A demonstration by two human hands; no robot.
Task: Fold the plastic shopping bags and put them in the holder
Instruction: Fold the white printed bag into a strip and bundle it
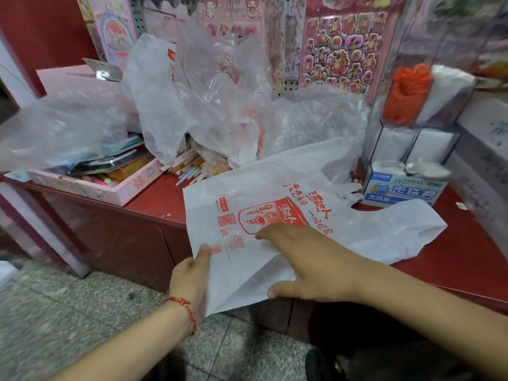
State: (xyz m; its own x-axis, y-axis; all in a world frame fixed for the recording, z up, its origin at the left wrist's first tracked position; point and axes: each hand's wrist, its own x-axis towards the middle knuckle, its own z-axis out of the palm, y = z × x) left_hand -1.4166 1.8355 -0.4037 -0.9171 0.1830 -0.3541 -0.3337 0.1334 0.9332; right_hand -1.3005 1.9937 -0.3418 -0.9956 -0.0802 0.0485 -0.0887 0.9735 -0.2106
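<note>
White plastic shopping bag (275, 204), spread flat across red counter (154, 199), near end overhanging. Pinned under flat, spread-fingered right hand (308, 265), probably to keep it smooth; lower corner pinched in left hand (189, 276), thumb on top, ready to fold. Clear holder (420, 127) well apart at right.

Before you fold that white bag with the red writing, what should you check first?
1. Is the white bag spread flat on the red counter: not ok, its near end hangs off the counter's edge.
2. Is the left hand pinching the bag's near corner: ok.
3. Is the right hand pressing flat on the bag: ok.
4. Is there room left in the clear holder: cannot tell.
</note>
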